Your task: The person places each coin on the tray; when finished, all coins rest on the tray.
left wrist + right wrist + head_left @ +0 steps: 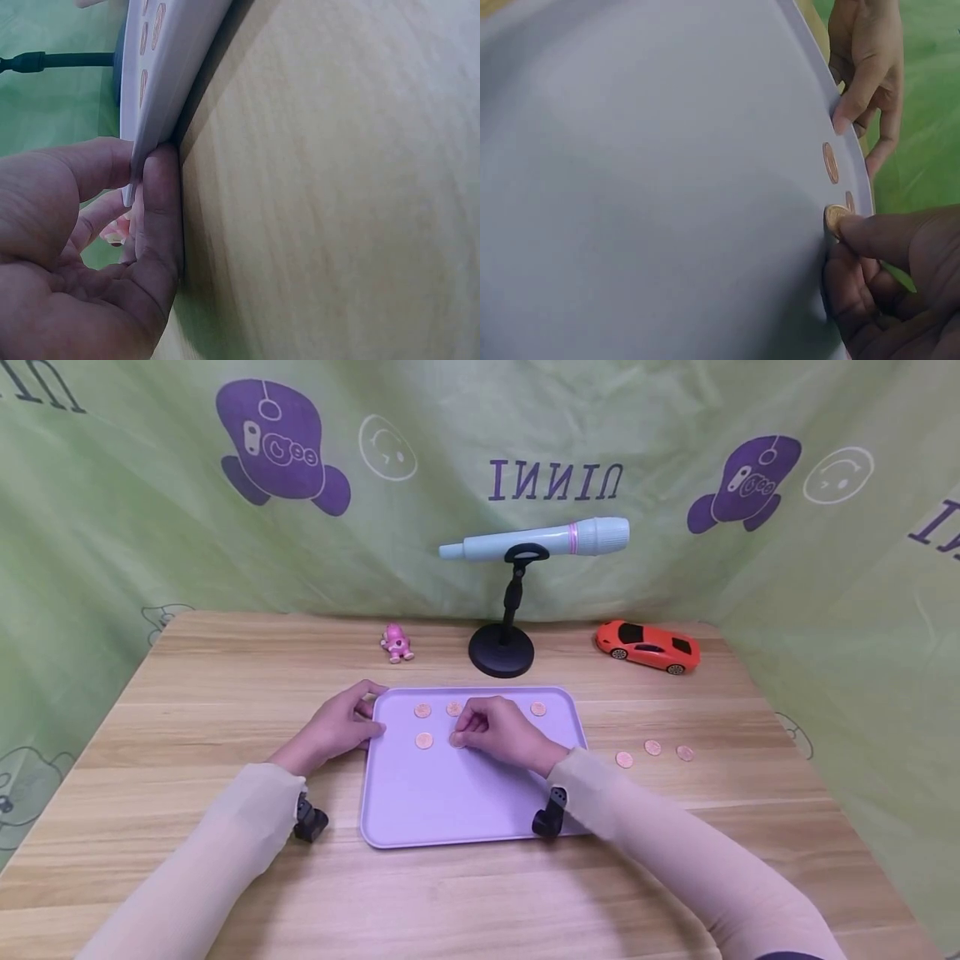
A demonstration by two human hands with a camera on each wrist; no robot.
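Note:
A lilac tray [450, 802] lies on the wooden table, and my left hand [341, 722] grips its left rim. The left wrist view shows the thumb over the rim and a finger [161, 187] beneath it. Over the tray's upper part, my right hand [506, 731] pinches a copper-coloured coin [835, 222] between thumb and finger, at or just above the surface. Beside it lies another coin [423, 740]. Along the tray's far side are a coin at the left [422, 711], one near my right fingers [453, 708] and one farther right [537, 708]. My right hand covers part of that row.
Three loose coins [652, 747] lie on the table [300, 893] right of the tray. Behind it stand a pink figurine [396, 643], a light-blue microphone [540, 539] on a black stand [502, 650], and an orange toy car [648, 647]. A green curtain [420, 581] hangs behind.

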